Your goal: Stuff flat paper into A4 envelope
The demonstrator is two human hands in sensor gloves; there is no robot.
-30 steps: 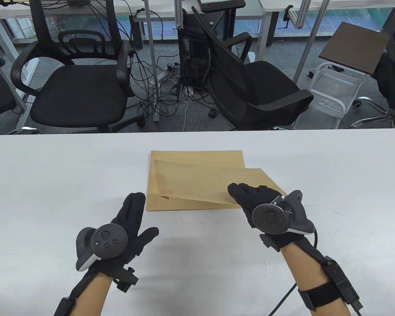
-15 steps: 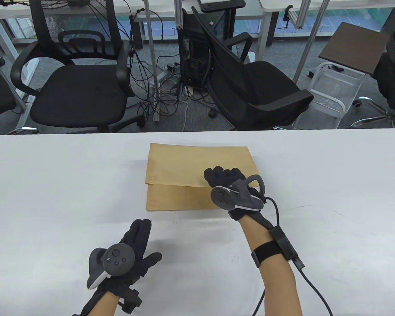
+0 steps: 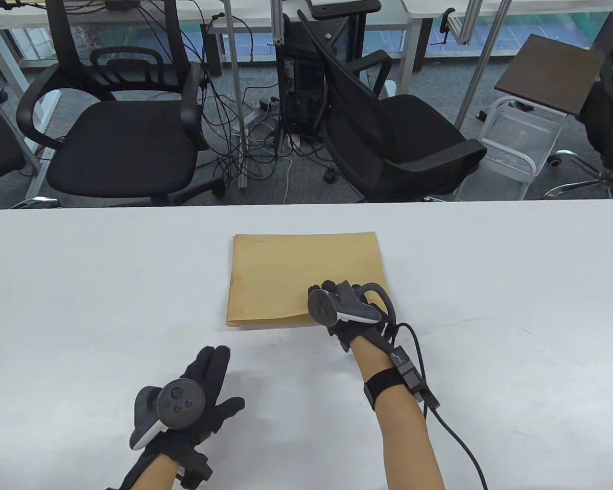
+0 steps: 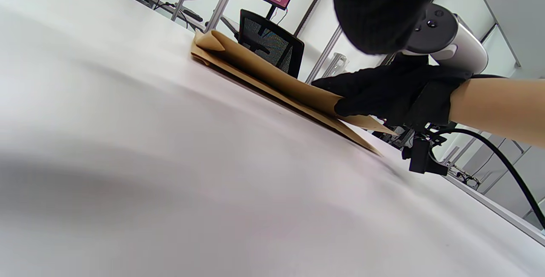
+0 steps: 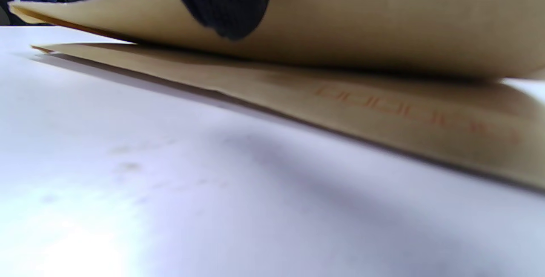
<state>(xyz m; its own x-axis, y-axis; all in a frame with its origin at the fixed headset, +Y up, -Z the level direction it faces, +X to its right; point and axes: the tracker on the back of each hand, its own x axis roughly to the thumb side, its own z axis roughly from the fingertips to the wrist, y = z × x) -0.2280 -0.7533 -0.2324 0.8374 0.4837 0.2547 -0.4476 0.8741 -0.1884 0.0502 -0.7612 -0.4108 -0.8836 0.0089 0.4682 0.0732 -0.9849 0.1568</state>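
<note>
Two brown A4 envelopes lie stacked at the middle of the white table (image 3: pixel 495 306). The upper envelope (image 3: pixel 296 270) almost covers the lower envelope (image 3: pixel 265 322), of which only a thin strip shows along the near edge. My right hand (image 3: pixel 343 302) pinches the upper envelope (image 4: pixel 272 76) by its near right part and holds that edge slightly off the lower one (image 5: pixel 404 111), which carries red printed boxes. In the right wrist view a gloved fingertip (image 5: pixel 221 0) lies on the raised sheet (image 5: pixel 383 21). My left hand (image 3: pixel 204 380) stays flat with straight fingers, short of the envelopes and holding nothing.
Two black office chairs (image 3: pixel 117 138) (image 3: pixel 403 143), a computer tower (image 3: pixel 301 92) with tangled cables and a white wire cart (image 3: pixel 516 148) stand on the floor beyond the table's far edge. A cable (image 3: pixel 454 439) trails from my right wrist.
My right hand swung the upper envelope from askew at the right back over the lower one and lowered it until the two nearly line up. My left hand drew back toward the near edge.
</note>
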